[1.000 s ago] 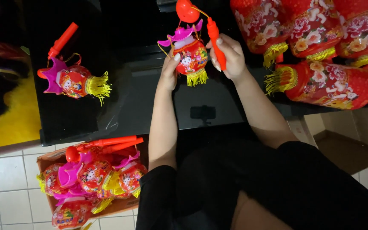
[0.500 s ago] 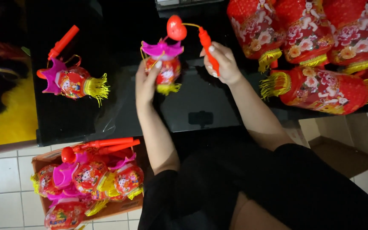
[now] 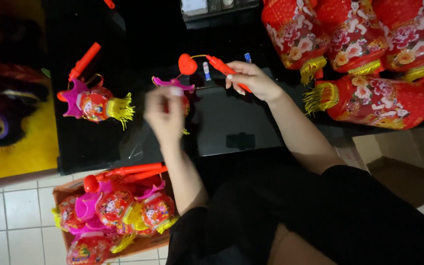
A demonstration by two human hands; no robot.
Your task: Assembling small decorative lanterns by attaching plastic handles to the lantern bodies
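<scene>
My right hand (image 3: 251, 78) closes round a smooth red plastic stick (image 3: 225, 70), long axis slanting up-left, ending in a glossy heart (image 3: 187, 64). My left hand (image 3: 164, 114), blurred, covers the small lantern (image 3: 175, 87) with its pink crown below the heart; I cannot tell its grip. Both hover over the black table (image 3: 99, 142).

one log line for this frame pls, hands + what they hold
left hand: on small lantern, blurred | right hand: grip on red handle stick | heart piece at stick end | over black table
</scene>
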